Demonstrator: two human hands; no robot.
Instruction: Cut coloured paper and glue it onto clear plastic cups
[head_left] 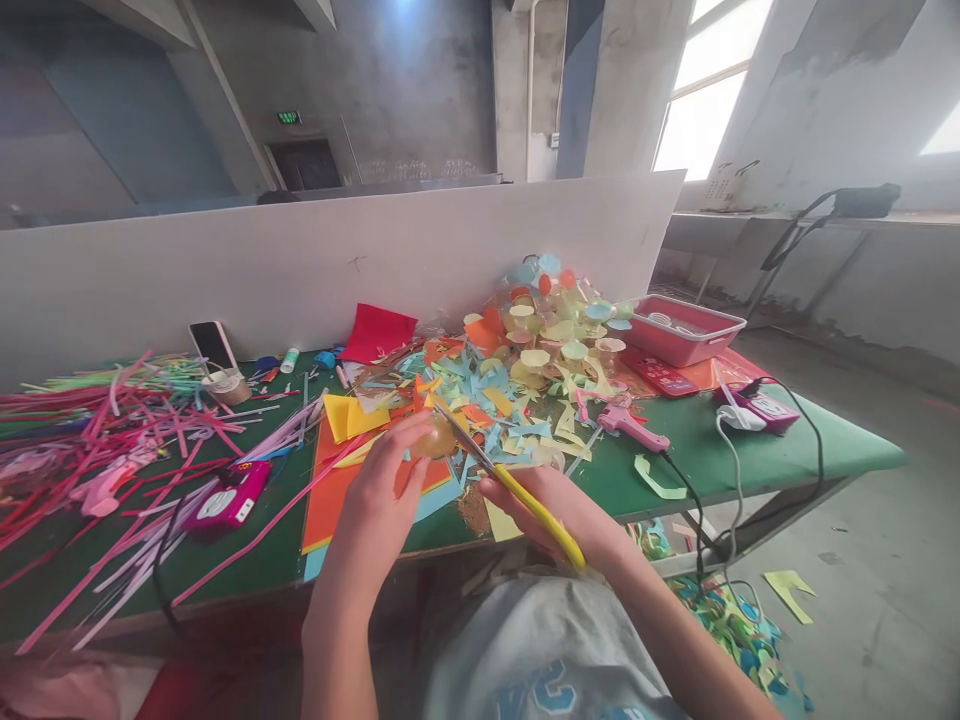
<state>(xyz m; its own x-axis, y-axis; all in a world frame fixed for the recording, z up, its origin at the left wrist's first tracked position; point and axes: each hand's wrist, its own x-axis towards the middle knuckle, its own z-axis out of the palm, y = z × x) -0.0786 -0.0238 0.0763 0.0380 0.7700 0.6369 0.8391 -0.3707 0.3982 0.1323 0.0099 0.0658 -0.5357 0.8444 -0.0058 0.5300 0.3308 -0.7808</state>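
My left hand pinches a small round, see-through yellowish cup-like piece above the table's near edge. Yellow-handled scissors are gripped in my right hand, their blades pointing up and left beside the round piece. Whether the blades touch it, I cannot tell. Below my left hand lie orange paper sheets and folded yellow paper. Blue, orange and pale yellow paper scraps spread behind the scissors.
A pile of round cups with paper discs stands behind the scraps. A corded pink glue gun and pink basket sit right. Coloured strips, a magenta box and a phone are left. A white panel rises behind.
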